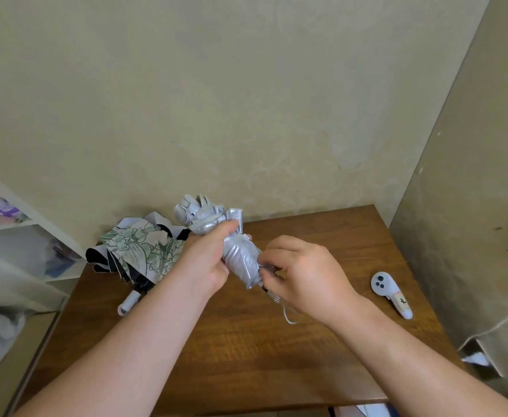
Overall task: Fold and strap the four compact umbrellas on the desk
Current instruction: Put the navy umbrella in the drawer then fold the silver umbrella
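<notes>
Silver umbrella [240,257]: you hold it in both hands above the back half of the wooden desk [276,341], clear of the desktop. Its canopy is gathered into a loose roll that tilts away from you and to the left, with the crumpled fabric ends fanning out at the top near the wall [246,100].

Left hand [207,260]: your fingers and thumb are curled round the middle of the roll, clamping the folds together. The thumb lies across the upper side of the fabric.

Right hand [303,272]: your fingers are bent and drawn together at the lower end of the roll, pinching the fabric edge. Whether they also hold the strap cannot be told, because the fingertips are hidden behind the knuckles. A thin cord loop [288,316] hangs below this hand, beside a short metal part of the umbrella.

Floral umbrella [138,251]: it lies unfolded and unstrapped on the back left corner of the desk, partly behind your left wrist. The canopy is pale with a green leaf print and a black lining. Its white handle [129,302] points toward you and rests on the desktop.

Controller [389,291]: a white handheld unit lies flat on the right side of the desk, well apart from both hands.

White shelves [20,236] stand to the left of the desk.
</notes>
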`<state>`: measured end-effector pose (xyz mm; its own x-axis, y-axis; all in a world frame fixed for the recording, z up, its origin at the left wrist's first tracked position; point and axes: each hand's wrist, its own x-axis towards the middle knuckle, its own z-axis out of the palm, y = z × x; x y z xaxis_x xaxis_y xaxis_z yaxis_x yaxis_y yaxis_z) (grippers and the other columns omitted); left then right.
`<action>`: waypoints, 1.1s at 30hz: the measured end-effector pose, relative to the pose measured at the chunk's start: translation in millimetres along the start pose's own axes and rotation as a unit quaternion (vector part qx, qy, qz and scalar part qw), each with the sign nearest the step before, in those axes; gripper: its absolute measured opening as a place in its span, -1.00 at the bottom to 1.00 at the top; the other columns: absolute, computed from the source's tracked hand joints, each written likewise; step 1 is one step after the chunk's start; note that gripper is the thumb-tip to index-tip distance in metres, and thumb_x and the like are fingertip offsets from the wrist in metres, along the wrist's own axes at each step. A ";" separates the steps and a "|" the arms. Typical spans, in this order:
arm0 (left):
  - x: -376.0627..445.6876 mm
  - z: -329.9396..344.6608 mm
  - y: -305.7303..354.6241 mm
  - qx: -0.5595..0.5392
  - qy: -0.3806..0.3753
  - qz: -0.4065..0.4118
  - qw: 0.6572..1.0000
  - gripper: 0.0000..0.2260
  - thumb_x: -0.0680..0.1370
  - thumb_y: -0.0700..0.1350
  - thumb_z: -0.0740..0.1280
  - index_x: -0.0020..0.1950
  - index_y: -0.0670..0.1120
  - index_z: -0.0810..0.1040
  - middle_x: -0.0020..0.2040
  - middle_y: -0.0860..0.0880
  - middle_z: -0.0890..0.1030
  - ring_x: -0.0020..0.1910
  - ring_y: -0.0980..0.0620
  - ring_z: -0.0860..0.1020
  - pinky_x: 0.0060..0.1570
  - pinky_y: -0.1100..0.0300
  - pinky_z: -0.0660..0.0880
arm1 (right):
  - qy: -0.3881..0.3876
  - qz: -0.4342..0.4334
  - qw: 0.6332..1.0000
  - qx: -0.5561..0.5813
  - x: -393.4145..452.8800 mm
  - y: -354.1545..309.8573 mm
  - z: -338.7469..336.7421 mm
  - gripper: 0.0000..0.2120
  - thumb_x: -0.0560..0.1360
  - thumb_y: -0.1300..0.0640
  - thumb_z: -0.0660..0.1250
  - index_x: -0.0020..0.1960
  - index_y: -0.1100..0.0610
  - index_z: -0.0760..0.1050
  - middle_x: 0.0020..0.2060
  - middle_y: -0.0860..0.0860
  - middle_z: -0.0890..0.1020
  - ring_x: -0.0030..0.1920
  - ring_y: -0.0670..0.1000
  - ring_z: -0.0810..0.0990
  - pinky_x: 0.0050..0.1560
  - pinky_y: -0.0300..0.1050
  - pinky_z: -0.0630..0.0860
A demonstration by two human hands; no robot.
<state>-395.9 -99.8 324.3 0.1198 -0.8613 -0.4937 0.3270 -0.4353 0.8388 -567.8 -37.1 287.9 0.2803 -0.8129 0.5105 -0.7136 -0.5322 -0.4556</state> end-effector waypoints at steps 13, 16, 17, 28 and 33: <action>0.8 -4.4 -4.6 0.042 0.027 -0.058 0.997 -0.72 0.53 -0.21 0.52 0.21 -0.20 0.62 -0.06 -0.31 0.73 -0.24 -0.18 0.73 -0.33 -0.06 0.66 | -0.070 -0.062 0.995 -0.044 3.9 -2.7 -6.5 -0.79 0.58 -0.05 0.24 -0.09 -0.04 0.63 -0.16 -0.11 0.57 -0.29 0.01 0.57 -0.43 -0.16 0.34; -1.1 -5.1 -0.2 0.041 0.013 -0.071 0.997 -0.70 0.54 -0.13 0.52 0.23 -0.20 0.64 -0.15 -0.24 0.72 -0.29 -0.15 0.71 -0.33 -0.01 0.63 | -0.070 -0.087 0.994 -0.008 2.1 -6.9 -6.8 -0.81 0.63 0.01 0.26 -0.02 0.04 0.62 -0.10 -0.09 0.58 -0.20 0.02 0.57 -0.32 -0.06 0.47; -1.8 -4.9 1.4 0.037 0.006 -0.076 0.996 -0.69 0.54 -0.11 0.52 0.24 -0.19 0.64 -0.17 -0.22 0.71 -0.31 -0.14 0.69 -0.32 0.01 0.63 | -0.069 -0.096 0.993 0.008 1.9 -7.2 -7.2 -0.81 0.64 0.03 0.27 0.01 0.07 0.62 -0.08 -0.07 0.58 -0.17 0.02 0.58 -0.26 -0.05 0.50; -12.3 -5.4 14.2 0.018 -0.040 -0.079 0.996 -0.70 0.54 -0.08 0.51 0.22 -0.15 0.61 -0.19 -0.20 0.71 -0.35 -0.08 0.68 -0.35 0.03 0.61 | -0.012 -0.014 0.978 0.207 -4.0 -3.3 -15.5 -0.90 0.59 0.18 0.47 0.10 0.14 0.69 0.01 -0.08 0.66 -0.02 -0.08 0.66 -0.01 -0.17 0.59; -16.1 -5.0 15.1 0.023 -0.057 -0.084 0.995 -0.68 0.53 -0.09 0.52 0.23 -0.16 0.61 -0.19 -0.20 0.69 -0.37 -0.08 0.67 -0.38 0.04 0.60 | -0.018 -0.058 0.986 0.155 -4.7 -4.7 -20.7 -0.91 0.63 0.16 0.43 0.08 0.15 0.69 0.02 -0.07 0.66 0.00 -0.10 0.64 0.04 -0.15 0.58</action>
<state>-388.2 -91.2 343.9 -0.0402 -0.7978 -0.6016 0.2900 -0.5855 0.7570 -579.0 -25.9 302.7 0.3745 -0.7477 0.5484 -0.4460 -0.6637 -0.6005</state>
